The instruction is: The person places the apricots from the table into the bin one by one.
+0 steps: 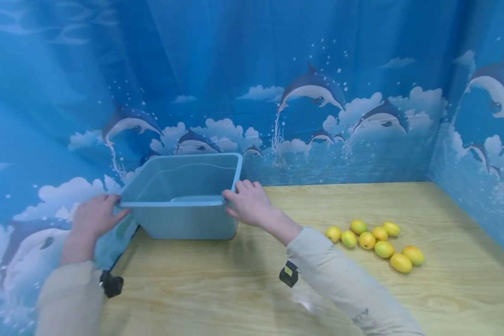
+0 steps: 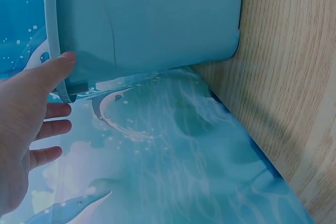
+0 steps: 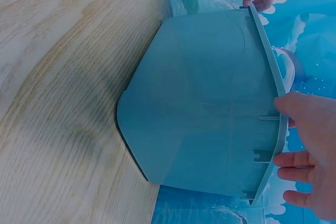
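Observation:
A light blue plastic storage bin (image 1: 189,223), open at the top, stands at the left back part of the table. Its inside shows no contents in the head view. At the bin's front left corner my left hand (image 1: 95,215) pinches the rim; the left wrist view has the thumb (image 2: 62,67) on the outer face near the corner. My right hand (image 1: 248,201) grips the rim at the front right corner. From the right wrist, the thumb (image 3: 287,102) presses the rim while the other fingers lie along its edge.
Several small yellow fruits (image 1: 367,240), tinged green and red, lie grouped on the wooden table (image 1: 201,289) at the right. A blue curtain (image 1: 218,84) printed with dolphins hangs behind the table and along both sides, close to the bin.

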A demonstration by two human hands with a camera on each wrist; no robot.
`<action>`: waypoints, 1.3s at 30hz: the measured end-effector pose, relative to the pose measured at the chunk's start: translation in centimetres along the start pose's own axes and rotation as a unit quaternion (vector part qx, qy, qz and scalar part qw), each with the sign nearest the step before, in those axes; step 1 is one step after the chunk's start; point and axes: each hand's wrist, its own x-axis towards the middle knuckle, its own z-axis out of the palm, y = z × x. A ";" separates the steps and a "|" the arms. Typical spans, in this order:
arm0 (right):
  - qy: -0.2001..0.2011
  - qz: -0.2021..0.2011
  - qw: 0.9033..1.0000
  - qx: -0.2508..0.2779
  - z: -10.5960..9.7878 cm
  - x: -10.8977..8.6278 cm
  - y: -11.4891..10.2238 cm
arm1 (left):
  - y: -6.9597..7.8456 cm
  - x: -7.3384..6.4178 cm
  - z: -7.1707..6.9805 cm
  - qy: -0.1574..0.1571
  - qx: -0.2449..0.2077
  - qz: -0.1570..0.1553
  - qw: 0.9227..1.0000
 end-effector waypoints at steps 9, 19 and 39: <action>0.006 -0.003 1.000 0.011 -0.1 -0.5 0.8 | 0.8 0.3 -0.2 -0.007 0.009 0.011 1.000; 0.021 -0.008 0.999 0.034 -0.2 -1.7 2.2 | 2.1 0.4 -0.1 0.008 0.029 0.036 0.999; 0.046 -0.016 0.997 0.065 -0.7 -5.4 5.3 | 5.7 0.5 -0.4 0.023 0.041 0.061 0.997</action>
